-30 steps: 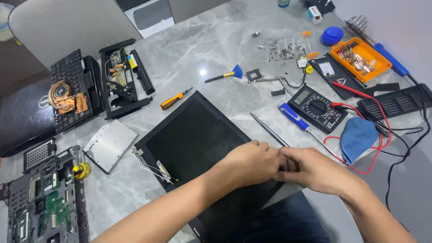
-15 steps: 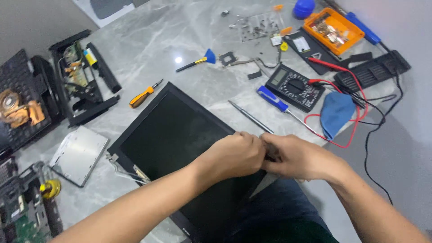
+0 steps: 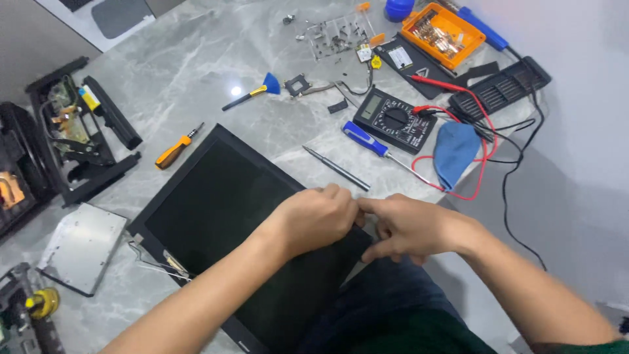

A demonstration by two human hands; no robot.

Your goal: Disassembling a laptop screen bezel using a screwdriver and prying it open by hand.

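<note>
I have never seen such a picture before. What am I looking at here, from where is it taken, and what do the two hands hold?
A camera worn on a person's head looks down at their own bare hands. The left hand and right hand meet at the edge of a black laptop screen panel, which lies on a grey marble table and overhangs it toward the person. Whether the fingers pinch anything small is hidden. Around it lie an orange screwdriver, a multimeter with red leads, a blue cloth, an orange parts tray and dismantled laptop parts.
</note>
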